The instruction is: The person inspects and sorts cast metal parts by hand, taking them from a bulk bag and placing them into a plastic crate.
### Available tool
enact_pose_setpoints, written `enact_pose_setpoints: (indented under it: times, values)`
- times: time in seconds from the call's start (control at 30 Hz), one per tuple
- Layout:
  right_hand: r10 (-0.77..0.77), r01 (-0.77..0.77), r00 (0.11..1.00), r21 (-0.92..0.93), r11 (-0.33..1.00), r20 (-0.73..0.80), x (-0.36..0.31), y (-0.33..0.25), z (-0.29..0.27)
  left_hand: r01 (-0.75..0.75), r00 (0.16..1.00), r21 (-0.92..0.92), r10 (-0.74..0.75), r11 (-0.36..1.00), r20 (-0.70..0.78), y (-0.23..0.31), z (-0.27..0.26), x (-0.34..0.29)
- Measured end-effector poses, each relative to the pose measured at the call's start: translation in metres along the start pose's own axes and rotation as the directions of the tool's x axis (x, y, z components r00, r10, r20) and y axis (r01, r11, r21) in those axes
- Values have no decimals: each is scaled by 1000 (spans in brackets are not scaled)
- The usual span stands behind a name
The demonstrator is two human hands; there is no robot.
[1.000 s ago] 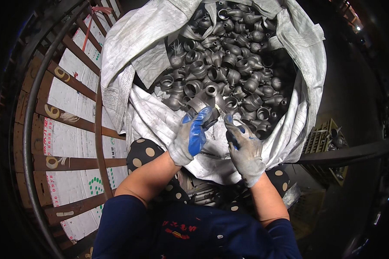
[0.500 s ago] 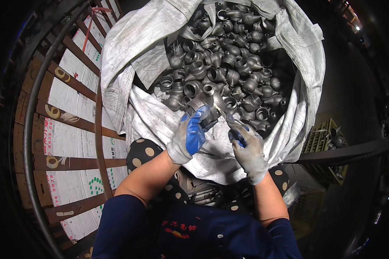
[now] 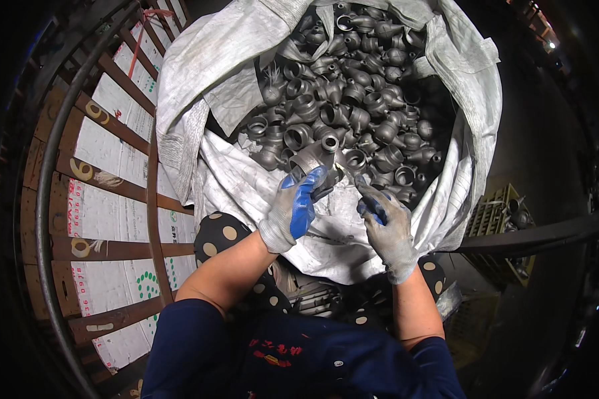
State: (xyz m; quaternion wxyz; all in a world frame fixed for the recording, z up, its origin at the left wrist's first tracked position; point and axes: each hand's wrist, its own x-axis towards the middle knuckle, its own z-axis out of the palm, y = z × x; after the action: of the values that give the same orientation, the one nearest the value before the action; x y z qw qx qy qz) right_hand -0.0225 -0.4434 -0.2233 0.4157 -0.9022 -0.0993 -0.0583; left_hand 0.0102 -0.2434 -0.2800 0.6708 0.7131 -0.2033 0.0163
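My left hand (image 3: 290,211), in a grey glove with blue coating, is closed round a dark grey metal pipe fitting (image 3: 313,158). The fitting tilts up over the bag's near rim, its narrow round opening facing away from me. To its right, my gloved right hand (image 3: 387,229) has its fingers curled together, pointing at the fitting but apart from it. Whatever those fingers grip is too small and dark to name. Beyond both hands, a large white woven bag (image 3: 199,73) holds a heap of similar metal fittings (image 3: 353,100).
On the left stands a rusty metal rack (image 3: 154,219) with white printed boxes (image 3: 113,219) behind its bars. A yellow plastic crate (image 3: 492,209) with metal parts is at the right, beside a dark bar (image 3: 546,234). My knees in dotted cloth (image 3: 219,236) touch the bag's near side.
The fitting has turned slightly in my left hand, its narrow opening shifting right. My right hand has drawn back a little to the right, away from the fitting.
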Motion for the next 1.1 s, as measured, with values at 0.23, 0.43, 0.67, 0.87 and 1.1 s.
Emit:
enact_pose_setpoints:
  times: [0.23, 0.43, 0.67, 0.87, 1.1]
  values:
    - [8, -5, 995, -32, 999, 95, -2, 15, -3, -114, 993, 253, 104, 961, 55, 4, -2, 2]
    - [126, -80, 991, 616, 784, -32, 8, 22, 2, 170, 984, -447, -178, 878, 25, 13, 10, 5]
    - [375, -264, 926, 643, 719, -39, 20, 22, 30, -115, 990, 139, 102, 984, 101, 7, 20, 2]
    - [174, -114, 976, 371, 922, -132, 20, 41, 40, 394, 889, -736, -431, 550, 154, 9, 23, 2]
    - [57, 46, 985, 573, 818, -160, 16, 52, 37, 407, 881, -793, -426, 455, 208, 7, 21, 4]
